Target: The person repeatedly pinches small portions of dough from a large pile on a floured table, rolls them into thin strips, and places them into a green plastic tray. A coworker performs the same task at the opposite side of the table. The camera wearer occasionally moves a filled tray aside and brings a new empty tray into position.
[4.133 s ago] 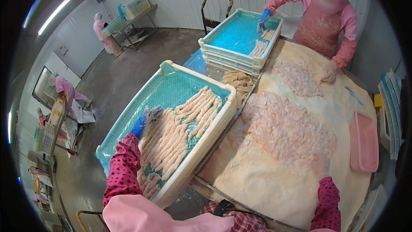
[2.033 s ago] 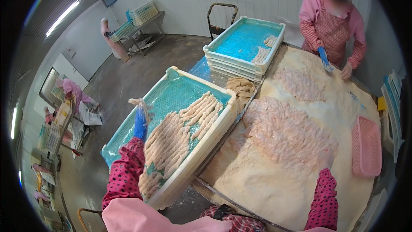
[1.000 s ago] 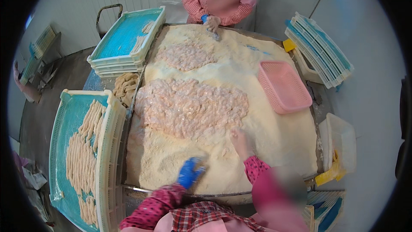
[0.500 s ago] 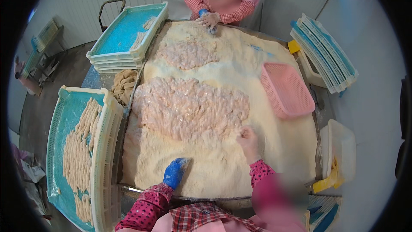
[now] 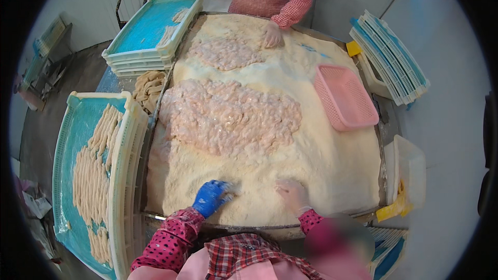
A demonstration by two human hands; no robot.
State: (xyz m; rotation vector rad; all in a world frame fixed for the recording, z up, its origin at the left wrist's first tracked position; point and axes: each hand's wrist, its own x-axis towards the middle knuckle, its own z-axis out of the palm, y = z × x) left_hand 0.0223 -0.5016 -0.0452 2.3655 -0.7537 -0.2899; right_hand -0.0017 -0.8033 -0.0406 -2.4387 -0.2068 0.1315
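A bed of pale, flour-like coating (image 5: 342, 176) covers the large table. Across its middle lies a wide heap of wet, pinkish raw meat pieces (image 5: 233, 116). Nearer to me, my left hand (image 5: 210, 198), in a blue glove, rests low at the coating, its floury fingers apart and pointing right. My right hand (image 5: 292, 195), in a thin see-through glove, lies on the coating with its fingers stretched toward the left hand. Between the two hands is loose coating, and I see no meat piece in either one.
Coated strips (image 5: 93, 181) lie in rows on a blue-lined tray (image 5: 116, 176) at left. Further back are stacked trays (image 5: 142, 54) and a crumpled cloth (image 5: 149, 91). A pink basket (image 5: 353, 123) sits at right. A co-worker's hand (image 5: 272, 35) touches the far coating, near a smaller meat heap (image 5: 228, 54).
My right hand has come down from the heap's near edge toward me and has gone from curled to stretched out. The co-worker's hands have parted, the blue-gloved one reaching to the far tray.
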